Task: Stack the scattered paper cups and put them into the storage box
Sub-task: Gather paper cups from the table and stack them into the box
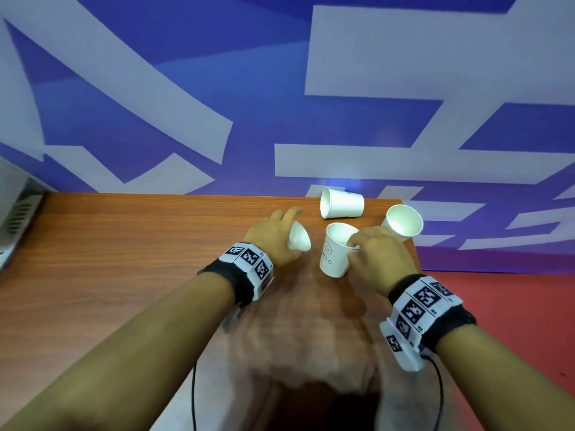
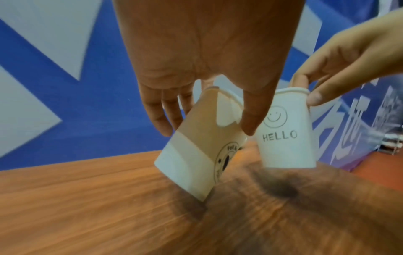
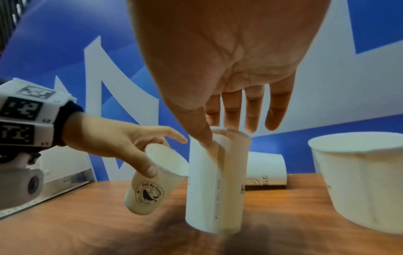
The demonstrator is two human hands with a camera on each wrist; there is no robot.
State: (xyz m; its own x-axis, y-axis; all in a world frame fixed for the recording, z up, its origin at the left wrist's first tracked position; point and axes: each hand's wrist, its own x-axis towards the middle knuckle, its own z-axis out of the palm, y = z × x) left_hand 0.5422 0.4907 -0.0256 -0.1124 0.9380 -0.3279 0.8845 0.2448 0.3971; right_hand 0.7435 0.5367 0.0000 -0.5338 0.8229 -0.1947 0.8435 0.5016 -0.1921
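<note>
My left hand (image 1: 281, 233) grips a white paper cup with a whale logo (image 3: 150, 184), tilted with its mouth leaning toward the right. My right hand (image 1: 357, 245) pinches the rim of an upright "HELLO" cup (image 1: 334, 251), thumb inside the rim and fingers outside. This cup (image 2: 285, 134) seems to hang just above the wooden table (image 1: 124, 259). The two held cups are side by side, a small gap apart. A third cup (image 1: 342, 203) lies on its side near the table's far edge. A fourth cup (image 1: 404, 220) stands by the right edge.
A grey slotted object (image 1: 18, 213) sits at the far left end of the table. A blue and white patterned wall (image 1: 280, 88) rises right behind the table. Red floor (image 1: 513, 306) lies beyond the right edge. Cables hang from both wristbands.
</note>
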